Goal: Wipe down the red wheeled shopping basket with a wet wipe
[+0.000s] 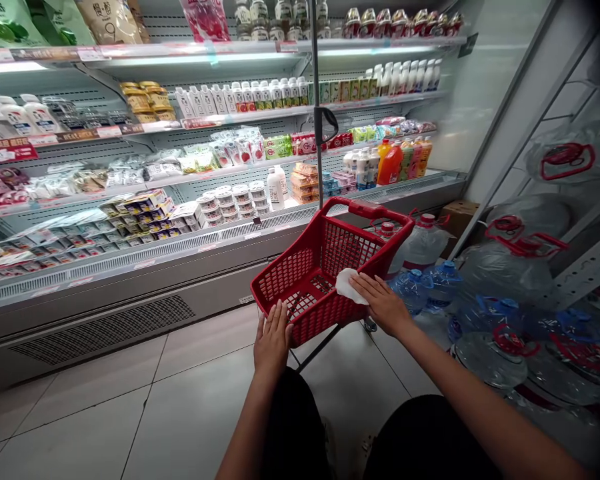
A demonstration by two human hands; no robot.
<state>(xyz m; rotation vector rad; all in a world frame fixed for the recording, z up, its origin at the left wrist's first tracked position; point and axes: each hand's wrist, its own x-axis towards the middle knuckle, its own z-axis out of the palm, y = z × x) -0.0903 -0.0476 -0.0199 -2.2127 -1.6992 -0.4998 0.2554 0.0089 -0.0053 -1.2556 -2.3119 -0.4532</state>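
Observation:
A small red plastic shopping cart with a lattice basket stands on the floor in front of me. My left hand rests at the basket's near left corner, its fingers stretched out and lying against the rim. On the basket's right-hand side, my right hand presses a crumpled white wipe against the top edge. The fingers of that hand are extended over part of the wipe and cover it. Inside the basket, the floor shows between the slats.
A refrigerated display case with dairy goods and drinks runs behind the cart. A grey pole with a black loop rises beyond the handle. Large water bottles crowd the right side, close to my right arm. Pale tiles cover the floor.

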